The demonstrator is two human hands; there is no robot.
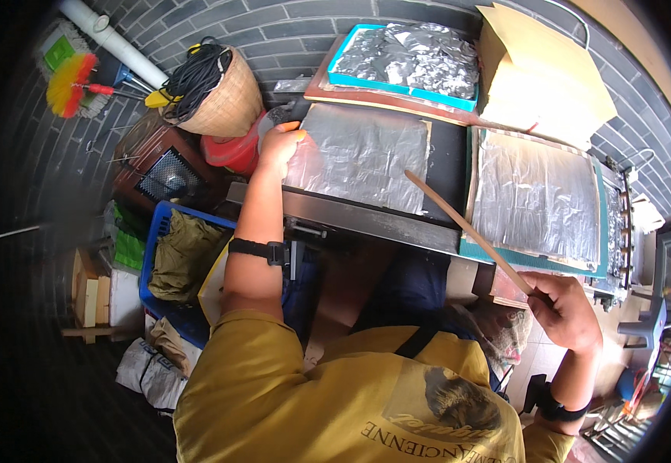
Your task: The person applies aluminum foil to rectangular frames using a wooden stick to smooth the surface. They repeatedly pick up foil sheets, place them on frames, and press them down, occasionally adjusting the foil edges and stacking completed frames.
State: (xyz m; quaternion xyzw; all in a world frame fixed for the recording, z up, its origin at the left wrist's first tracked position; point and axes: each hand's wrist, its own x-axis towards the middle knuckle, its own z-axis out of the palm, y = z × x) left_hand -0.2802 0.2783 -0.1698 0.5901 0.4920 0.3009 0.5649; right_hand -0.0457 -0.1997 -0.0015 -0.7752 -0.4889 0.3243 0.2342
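My left hand (280,149) is at the left edge of a wrinkled silvery foil sheet (364,156). Its thumb and forefinger, with orange coverings on the tips, pinch that edge. Near the hand the foil looks pinkish and glossy. The sheet lies on a black work surface (448,162), with a paler layer showing along its right side. A thin, flat wooden stick (465,226) is gripped in my right hand (567,312), its far tip over the sheet's right part. Beside it, a stack of silvery sheets (535,202) rests on a green mat (606,231).
Behind the sheet, a turquoise tray (405,91) holds crumpled silvery foil pieces. A large yellowish paper bundle (544,75) stands at its right. To the left are a woven basket (225,95) with black cable, a red container (234,150) and a blue crate (159,254) holding olive cloth.
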